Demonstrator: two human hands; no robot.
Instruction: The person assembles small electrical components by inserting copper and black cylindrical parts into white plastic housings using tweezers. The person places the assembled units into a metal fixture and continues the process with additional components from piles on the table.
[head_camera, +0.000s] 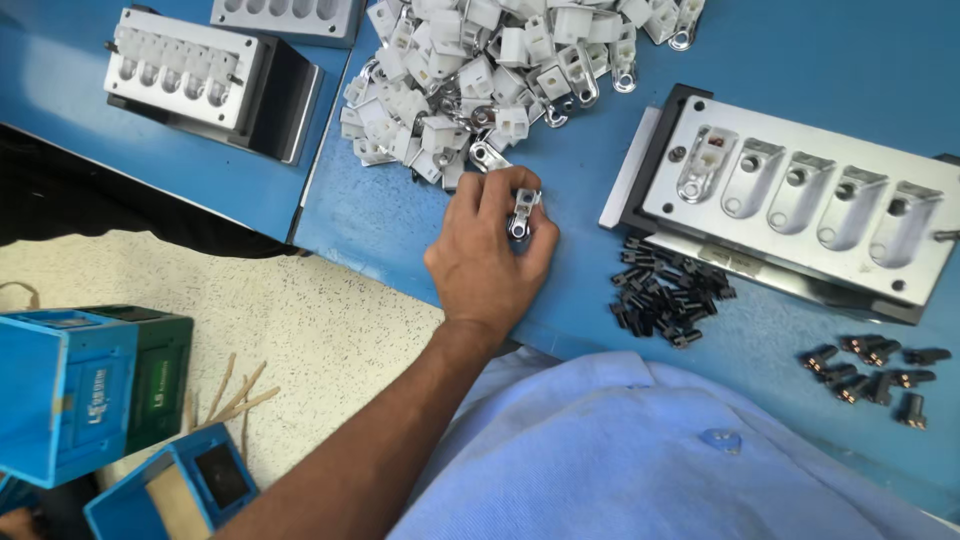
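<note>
Blue table (800, 60) edge runs right under the left hand (487, 262), which pinches 1 metal clip (521, 212) just below the white pile (480, 70); open room between hand and metal jig (800, 200). Right hand's out of view.

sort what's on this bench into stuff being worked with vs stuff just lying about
In use:
left hand
metal clip part
white parts pile
metal fixture plate

Lying about:
black parts heap
second fixture block
blue boxes
</note>
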